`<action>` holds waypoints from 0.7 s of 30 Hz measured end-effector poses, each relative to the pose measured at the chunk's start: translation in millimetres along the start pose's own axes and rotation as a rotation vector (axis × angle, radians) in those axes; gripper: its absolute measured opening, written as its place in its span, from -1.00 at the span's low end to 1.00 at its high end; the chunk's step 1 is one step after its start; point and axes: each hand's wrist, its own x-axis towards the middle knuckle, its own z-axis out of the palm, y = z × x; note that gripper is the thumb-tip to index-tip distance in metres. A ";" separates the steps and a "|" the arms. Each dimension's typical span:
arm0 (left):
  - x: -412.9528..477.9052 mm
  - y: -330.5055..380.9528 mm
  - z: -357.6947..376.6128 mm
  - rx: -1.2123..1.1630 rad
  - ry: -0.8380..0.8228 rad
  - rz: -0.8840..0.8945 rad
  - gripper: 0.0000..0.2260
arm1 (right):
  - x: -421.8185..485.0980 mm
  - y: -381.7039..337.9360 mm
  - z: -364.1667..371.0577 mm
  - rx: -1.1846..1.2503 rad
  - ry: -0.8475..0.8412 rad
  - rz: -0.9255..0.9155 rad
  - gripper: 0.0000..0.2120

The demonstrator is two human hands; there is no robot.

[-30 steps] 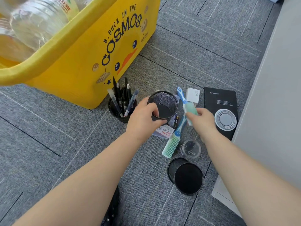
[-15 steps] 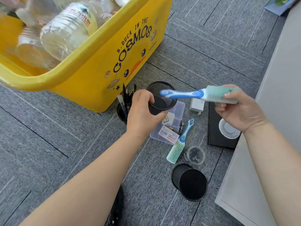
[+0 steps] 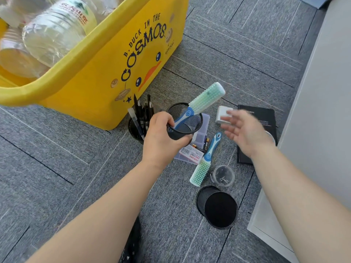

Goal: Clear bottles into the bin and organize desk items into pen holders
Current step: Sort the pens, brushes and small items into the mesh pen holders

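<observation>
gripped the pen holder (image 3: pixel 180 134) in the left hand (image 3: pixel 159 137), one brush (image 3: pixel 206 98) leaning inside; right hand (image 3: pixel 245 133) slack, empty. judged the second brush (image 3: pixel 206 160) on the floor (image 3: pixel 228 54) light, stiff: best taken by its handle.

Clear bottles (image 3: pixel 55 35) fill the yellow bin (image 3: pixel 106 76), far left. A black mesh holder (image 3: pixel 185 128) carries a blue-green brush (image 3: pixel 201 103), handle down, leaning right. A second brush (image 3: pixel 204 162) lies flat nearby. Left stands a pen-filled holder (image 3: pixel 135 130) — a third holder (image 3: pixel 218 205) sits nearest.
</observation>
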 end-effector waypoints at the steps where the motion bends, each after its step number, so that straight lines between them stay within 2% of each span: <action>1: -3.9 -2.2 1.2 -0.008 -0.001 -0.006 -0.59 | 2.3 15.9 1.7 -0.194 0.070 0.087 -0.85; 4: -16.1 -10.0 3.0 0.003 -0.008 0.001 -0.59 | 6.0 64.6 9.1 -0.700 0.045 0.281 -0.78; 9: -32.5 -21.8 2.1 -0.032 -0.034 0.017 -0.59 | 14.4 91.6 23.0 -0.993 0.067 0.229 -0.70; 12: -32.5 -24.9 3.7 -0.061 -0.065 -0.032 -0.53 | 11.5 87.9 27.3 -0.961 0.079 0.239 -0.80; 13: -31.6 -24.8 4.3 -0.071 -0.080 -0.046 -0.44 | 10.4 87.7 26.5 -0.926 0.090 0.242 -0.83; 16: -30.0 -20.5 4.8 -0.060 -0.143 -0.091 -0.16 | 6.0 81.8 24.0 -0.678 0.125 0.205 -0.78; 19: -26.5 -18.9 8.6 -0.020 -0.168 -0.100 -0.11 | 2.3 66.4 19.4 -0.431 0.177 0.113 -0.77; 21: -23.7 -18.8 12.4 -0.045 -0.161 -0.101 -0.13 | 1.7 54.8 17.2 -0.355 0.217 0.049 -0.77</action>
